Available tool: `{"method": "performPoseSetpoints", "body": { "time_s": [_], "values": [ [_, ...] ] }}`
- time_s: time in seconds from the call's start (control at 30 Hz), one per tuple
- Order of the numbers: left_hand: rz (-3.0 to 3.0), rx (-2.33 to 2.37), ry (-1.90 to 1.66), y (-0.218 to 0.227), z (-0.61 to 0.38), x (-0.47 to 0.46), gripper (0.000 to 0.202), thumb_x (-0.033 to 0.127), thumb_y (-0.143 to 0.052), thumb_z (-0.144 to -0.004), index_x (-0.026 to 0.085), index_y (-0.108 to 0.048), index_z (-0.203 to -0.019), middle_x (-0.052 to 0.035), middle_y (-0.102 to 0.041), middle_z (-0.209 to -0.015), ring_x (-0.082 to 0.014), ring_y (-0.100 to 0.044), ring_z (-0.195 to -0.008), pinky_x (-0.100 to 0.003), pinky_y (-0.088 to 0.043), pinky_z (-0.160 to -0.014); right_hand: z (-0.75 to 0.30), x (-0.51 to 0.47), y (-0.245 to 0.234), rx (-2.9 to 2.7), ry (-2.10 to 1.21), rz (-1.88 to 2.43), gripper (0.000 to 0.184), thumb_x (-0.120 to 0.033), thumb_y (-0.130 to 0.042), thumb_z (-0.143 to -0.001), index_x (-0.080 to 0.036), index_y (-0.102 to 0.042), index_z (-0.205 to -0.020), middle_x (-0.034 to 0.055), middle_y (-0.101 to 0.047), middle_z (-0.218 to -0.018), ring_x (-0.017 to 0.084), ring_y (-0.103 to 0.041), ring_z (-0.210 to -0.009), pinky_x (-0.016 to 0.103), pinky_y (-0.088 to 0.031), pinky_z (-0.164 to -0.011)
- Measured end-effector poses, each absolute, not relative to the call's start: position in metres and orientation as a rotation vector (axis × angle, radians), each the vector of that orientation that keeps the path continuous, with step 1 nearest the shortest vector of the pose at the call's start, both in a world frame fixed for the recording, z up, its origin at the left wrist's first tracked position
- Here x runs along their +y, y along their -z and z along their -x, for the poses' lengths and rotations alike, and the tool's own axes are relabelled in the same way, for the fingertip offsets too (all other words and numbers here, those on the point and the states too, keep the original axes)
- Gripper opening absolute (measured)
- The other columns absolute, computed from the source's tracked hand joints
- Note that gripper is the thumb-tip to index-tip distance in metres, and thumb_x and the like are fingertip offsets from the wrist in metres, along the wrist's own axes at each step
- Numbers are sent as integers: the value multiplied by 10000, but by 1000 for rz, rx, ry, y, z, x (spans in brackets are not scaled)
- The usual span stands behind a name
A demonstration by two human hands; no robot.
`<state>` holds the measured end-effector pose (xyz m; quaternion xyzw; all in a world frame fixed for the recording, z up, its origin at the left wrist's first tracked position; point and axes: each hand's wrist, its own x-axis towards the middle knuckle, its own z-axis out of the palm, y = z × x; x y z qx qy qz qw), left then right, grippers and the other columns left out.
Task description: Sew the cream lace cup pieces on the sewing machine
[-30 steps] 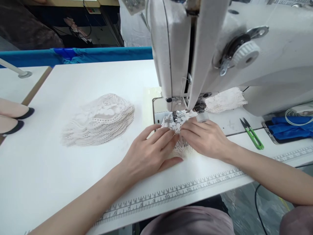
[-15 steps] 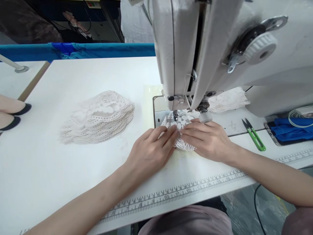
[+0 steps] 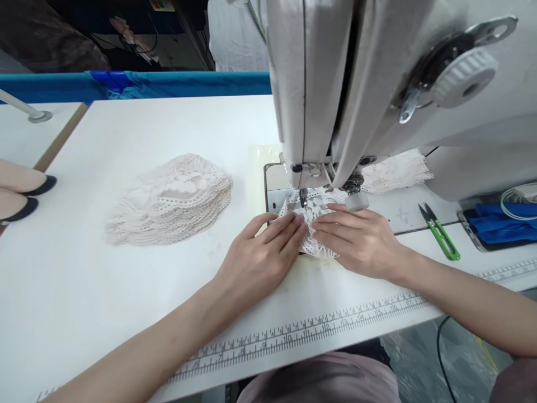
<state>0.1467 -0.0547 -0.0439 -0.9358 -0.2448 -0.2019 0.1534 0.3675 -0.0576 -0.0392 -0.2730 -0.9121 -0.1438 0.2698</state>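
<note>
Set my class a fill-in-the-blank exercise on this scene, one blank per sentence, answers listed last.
With palms facing ____, the bare left hand and bare right hand touch the patterned white lace piece.
The layered stack of off-white lace lies nearer the ____ hand.
The small metal-bladed thread snips have ____ handles.
In the picture, the crumpled blue cloth lies to the ____ of the snips.
Missing words: down; left; green; right.

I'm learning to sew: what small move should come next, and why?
Probably feed the white openwork lace piece gently away from the body: it lies partly beneath the dark metal presser foot, with the left hand and right hand resting on it just in front.
</note>
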Motion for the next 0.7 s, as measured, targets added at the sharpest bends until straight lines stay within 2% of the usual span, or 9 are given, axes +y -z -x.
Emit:
{"method": "performPoseSetpoints", "body": {
  "time_s": [0.3,0.53,0.7],
  "values": [
    [2664,-738,570,45,-149,-47,259,129,-523,-940,77,-639,-1165,-129,-686,-1188,-245,-651,-1120,-431,-491,-958,-367,-52,41,-2459,434,766,295,0,-459,-862,-148,-713,-875,22,-766,-963,156,-708,-906,310,-576,-786],
    [2674,-781,568,45,-147,-44,257,148,-513,-950,79,-640,-1162,-127,-688,-1183,-248,-650,-1125,-460,-487,-978,-367,-52,43,-2468,455,781,288,-34,-465,-909,-167,-720,-922,22,-760,-1004,146,-696,-951,314,-543,-858],
    [2659,-792,572,47,-148,-38,265,152,-502,-950,91,-635,-1171,-122,-685,-1190,-245,-651,-1125,-475,-481,-1001,-366,-50,44,-2462,518,811,302,-32,-454,-925,-182,-716,-928,-1,-763,-991,126,-696,-905,311,-524,-898]
  ]
}}
